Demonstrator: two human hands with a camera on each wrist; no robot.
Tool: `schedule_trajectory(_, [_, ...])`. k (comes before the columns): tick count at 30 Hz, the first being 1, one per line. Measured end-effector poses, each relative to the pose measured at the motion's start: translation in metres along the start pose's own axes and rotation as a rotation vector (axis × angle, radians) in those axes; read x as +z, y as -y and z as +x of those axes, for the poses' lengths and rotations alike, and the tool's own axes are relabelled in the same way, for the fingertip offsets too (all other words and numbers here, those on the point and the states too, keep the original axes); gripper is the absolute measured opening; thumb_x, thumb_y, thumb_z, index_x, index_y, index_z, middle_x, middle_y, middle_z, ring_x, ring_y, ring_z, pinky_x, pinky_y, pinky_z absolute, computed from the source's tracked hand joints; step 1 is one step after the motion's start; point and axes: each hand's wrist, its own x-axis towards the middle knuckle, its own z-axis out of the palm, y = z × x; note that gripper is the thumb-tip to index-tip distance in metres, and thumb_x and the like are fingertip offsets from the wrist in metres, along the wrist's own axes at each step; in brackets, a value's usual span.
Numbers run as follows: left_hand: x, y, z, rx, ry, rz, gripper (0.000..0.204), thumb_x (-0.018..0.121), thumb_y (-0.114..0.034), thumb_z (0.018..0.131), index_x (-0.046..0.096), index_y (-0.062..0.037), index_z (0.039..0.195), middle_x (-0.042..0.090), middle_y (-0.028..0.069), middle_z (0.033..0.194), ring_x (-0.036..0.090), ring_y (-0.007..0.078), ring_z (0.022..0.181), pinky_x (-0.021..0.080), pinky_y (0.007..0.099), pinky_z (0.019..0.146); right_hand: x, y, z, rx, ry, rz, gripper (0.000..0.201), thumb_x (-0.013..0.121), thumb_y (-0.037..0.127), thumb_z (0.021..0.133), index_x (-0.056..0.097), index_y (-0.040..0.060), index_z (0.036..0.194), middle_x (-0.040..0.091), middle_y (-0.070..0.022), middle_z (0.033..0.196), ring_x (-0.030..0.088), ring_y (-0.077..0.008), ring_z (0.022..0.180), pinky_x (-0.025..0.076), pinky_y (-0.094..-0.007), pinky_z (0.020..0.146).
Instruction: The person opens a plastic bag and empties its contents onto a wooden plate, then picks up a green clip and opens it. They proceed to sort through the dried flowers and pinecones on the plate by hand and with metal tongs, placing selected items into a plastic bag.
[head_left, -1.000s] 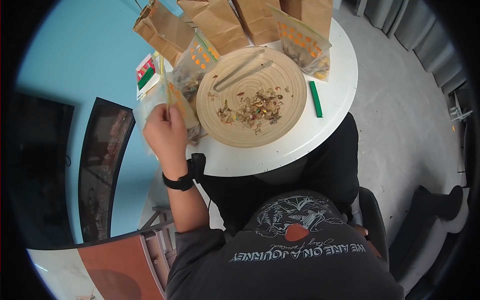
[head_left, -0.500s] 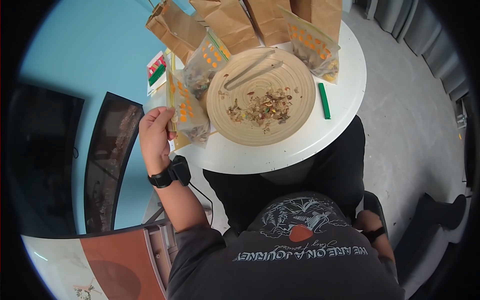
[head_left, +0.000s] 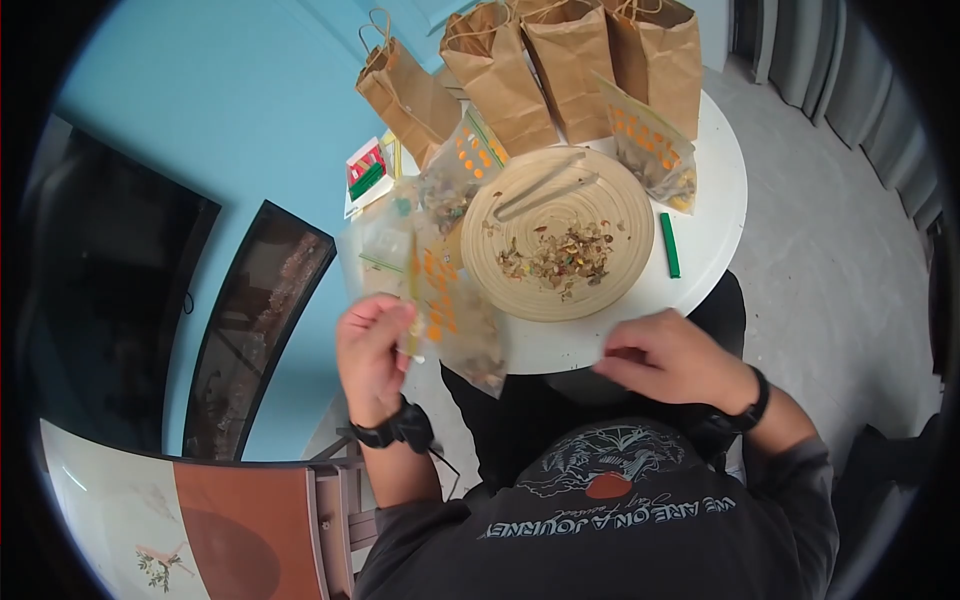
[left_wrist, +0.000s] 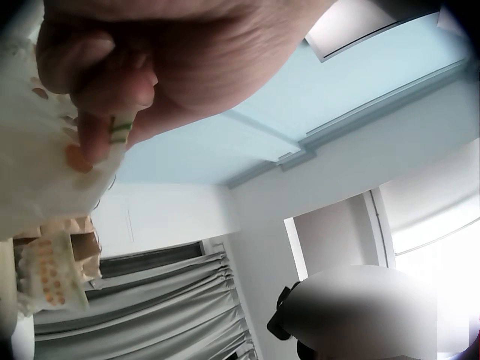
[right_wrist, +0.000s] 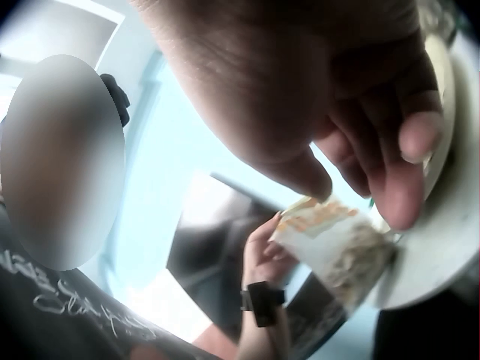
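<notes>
My left hand (head_left: 375,345) pinches the top edge of a clear zip bag (head_left: 465,325) with orange dots. Dried brownish bits fill the bag's lower part, which hangs over the table's near left edge. In the left wrist view, the thumb and fingers of the left hand (left_wrist: 172,67) close on the bag's seal strip. Across from it, my right hand (head_left: 675,360) hovers over the table's front edge, holding nothing, its fingers loosely bent. The right wrist view has the held bag (right_wrist: 337,251) below the right hand's fingertips.
A round wooden plate (head_left: 500,285) carries dried bits and tongs (head_left: 545,185). Filled zip bags (head_left: 650,155) stand on both sides. Paper bags (head_left: 500,80) line the back of the white table (head_left: 720,190). A green stick (head_left: 670,245) lies right of the plate.
The left hand has brought the zip bag off the table's left side, toward the body and rightward. The right hand has risen from beside the body to the table's front edge.
</notes>
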Motion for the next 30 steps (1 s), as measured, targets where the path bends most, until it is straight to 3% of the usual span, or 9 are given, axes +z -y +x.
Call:
schedule_trajectory(3, [0.029,0.014,-0.023,-0.052,0.034,0.069,0.005,0.075,0.001,0.094,0.072,0.0006,0.089,0.066,0.0019,0.067,0.05,0.0066,0.043,0.036,0.0217,0.04,0.026,0.02,0.045,0.118,0.092,0.457,0.038,0.069,0.037,0.106,0.071,0.0016,0.091,0.069,-0.0023,0.071,0.068,-0.0085,0.06,0.051,-0.025,0.053])
schedule_trajectory(9, [0.063,0.021,-0.049,-0.13,0.216,0.158,0.005,0.074,-0.004,0.098,0.072,0.0,0.095,0.07,0.0034,0.074,0.056,0.006,0.05,0.04,0.0203,0.045,0.051,0.023,0.097,0.146,0.117,0.438,0.056,0.061,0.047,0.107,0.069,-0.0038,0.085,0.067,-0.0081,0.066,0.067,-0.0142,0.054,0.051,-0.0283,0.047])
schedule_trajectory(13, [0.055,0.023,-0.043,-0.178,0.36,0.093,0.009,0.071,-0.008,0.102,0.07,0.0003,0.1,0.072,0.0055,0.078,0.058,0.007,0.053,0.04,0.0199,0.048,0.059,0.01,0.101,0.18,0.138,0.529,0.052,0.058,0.044,0.108,0.069,-0.0022,0.087,0.068,-0.0083,0.068,0.067,-0.0148,0.053,0.05,-0.0281,0.046])
schedule_trajectory(18, [0.057,0.023,-0.035,-0.167,0.306,0.083,0.019,0.068,-0.016,0.106,0.068,-0.0004,0.095,0.07,0.0057,0.074,0.058,0.0084,0.049,0.038,0.0205,0.045,0.055,0.009,0.097,0.255,0.179,0.758,0.043,0.048,0.037,0.111,0.066,0.0007,0.095,0.067,-0.0079,0.074,0.064,-0.0149,0.053,0.047,-0.0277,0.044])
schedule_trajectory(25, [0.057,0.022,-0.027,-0.202,0.281,0.119,0.031,0.065,-0.025,0.11,0.066,-0.0011,0.092,0.066,0.0044,0.069,0.057,0.0095,0.044,0.037,0.0217,0.041,0.06,0.008,0.099,0.195,0.181,0.688,0.04,0.048,0.034,0.109,0.066,0.0007,0.095,0.067,-0.0086,0.075,0.066,-0.0154,0.054,0.047,-0.0274,0.046])
schedule_trajectory(30, [0.058,0.021,-0.027,-0.228,0.266,0.073,0.032,0.059,-0.026,0.112,0.065,-0.0019,0.093,0.066,0.0045,0.07,0.056,0.0104,0.044,0.039,0.0222,0.041,0.053,0.019,0.1,0.255,0.168,0.715,0.034,0.05,0.027,0.104,0.065,-0.0016,0.093,0.069,-0.0109,0.075,0.066,-0.0168,0.052,0.046,-0.0278,0.043])
